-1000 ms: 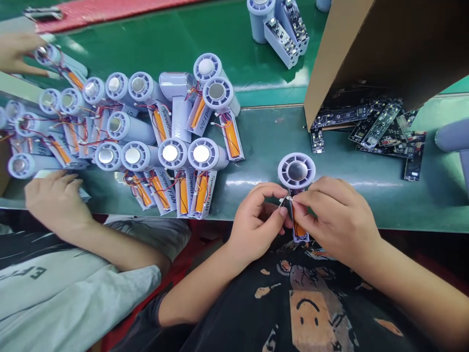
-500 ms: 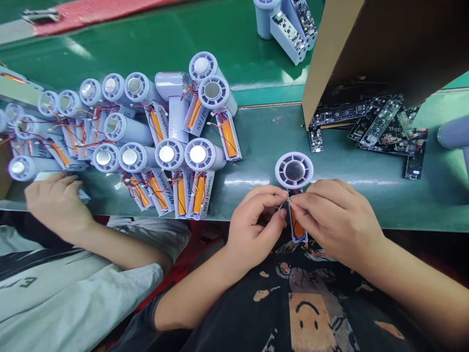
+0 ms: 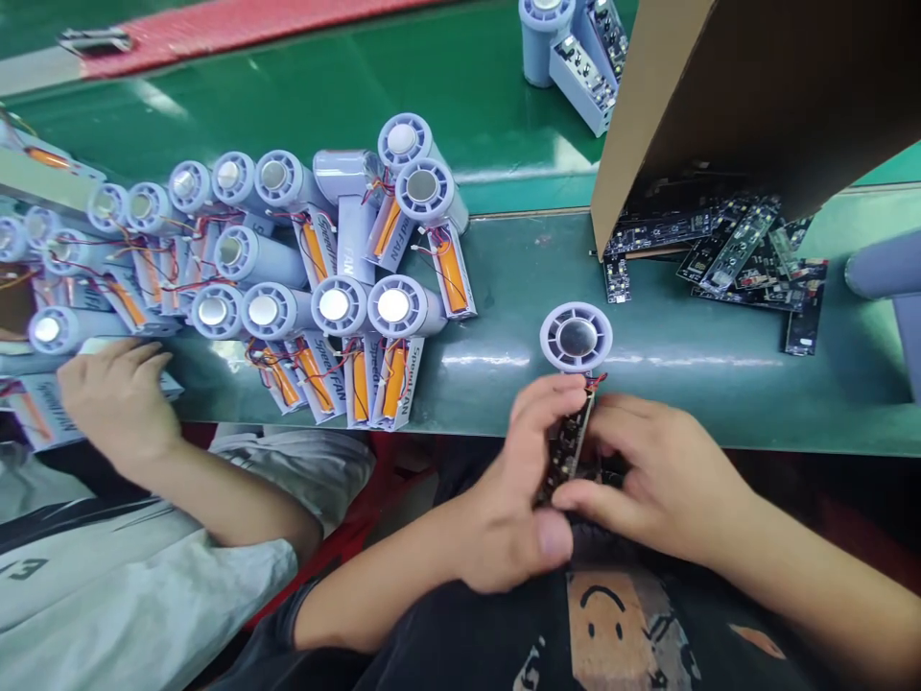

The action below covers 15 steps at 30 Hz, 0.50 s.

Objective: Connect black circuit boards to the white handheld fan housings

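"Where's the fan?"

"At the near edge of the green bench that stretches past my fingertips. The fan has its round head facing up just beyond them; my fingers mostly hide its handle."

"How will it handle?"

"Light and stiff, I'd judge, its smooth plastic a bit slippery. The handle looks the place to hold."

"And your hands?"

"Wrists low, fingers angled inward. My left hand curls along the board, fingertips at its upper end, thumb spread apart lower down. My right hand bends in opposite, thumb tip at the board's lower end. I can't tell whether either grips or only steadies."

"What about that board?"

"It slants between my fingers: thin and fragile, I'd guess, better held by its edges."

"Anything smaller?"

"Red wires just past my fingers, probably soft and easily tugged."
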Available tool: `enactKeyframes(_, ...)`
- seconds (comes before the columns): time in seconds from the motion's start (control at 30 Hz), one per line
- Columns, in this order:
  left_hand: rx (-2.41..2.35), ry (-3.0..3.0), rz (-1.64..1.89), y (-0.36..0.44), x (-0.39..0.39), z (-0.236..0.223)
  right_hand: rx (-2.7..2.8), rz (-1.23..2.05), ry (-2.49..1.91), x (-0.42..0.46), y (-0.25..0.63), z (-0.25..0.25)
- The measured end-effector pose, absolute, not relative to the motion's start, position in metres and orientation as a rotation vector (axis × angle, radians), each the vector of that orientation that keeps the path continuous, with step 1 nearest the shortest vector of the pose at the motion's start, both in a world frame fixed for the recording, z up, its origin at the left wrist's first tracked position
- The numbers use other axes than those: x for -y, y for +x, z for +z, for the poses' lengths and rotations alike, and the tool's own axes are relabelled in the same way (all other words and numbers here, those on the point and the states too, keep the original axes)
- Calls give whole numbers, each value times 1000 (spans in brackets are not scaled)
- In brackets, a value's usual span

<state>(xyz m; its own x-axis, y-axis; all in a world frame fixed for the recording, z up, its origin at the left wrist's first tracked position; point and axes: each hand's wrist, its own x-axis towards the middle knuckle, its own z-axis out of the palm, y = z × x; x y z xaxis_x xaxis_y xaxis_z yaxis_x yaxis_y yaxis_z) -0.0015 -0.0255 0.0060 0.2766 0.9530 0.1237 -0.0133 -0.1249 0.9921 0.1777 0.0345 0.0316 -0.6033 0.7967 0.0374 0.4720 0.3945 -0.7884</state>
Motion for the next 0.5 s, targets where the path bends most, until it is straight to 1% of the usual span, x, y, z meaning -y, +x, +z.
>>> enactKeyframes(0.1,-922,1499,1054,-5,31,8,2140,1474,-1271,-29,181,34)
enactKeyframes(0.2,-1148,1553,1090,-9,23,6,1645,2054,-1246,-29,184,33)
enactKeyframes(0.27,-1229,1723,1018,-9,10,4,1335,2310,-1171,-28,185,31)
enactKeyframes(0.37,-1221,1953,887,-5,-8,1,1172,2360,-1151,-24,183,28)
enactKeyframes(0.5,-1341,2018,842,-3,-23,4,1101,2365,-1128,-17,181,23)
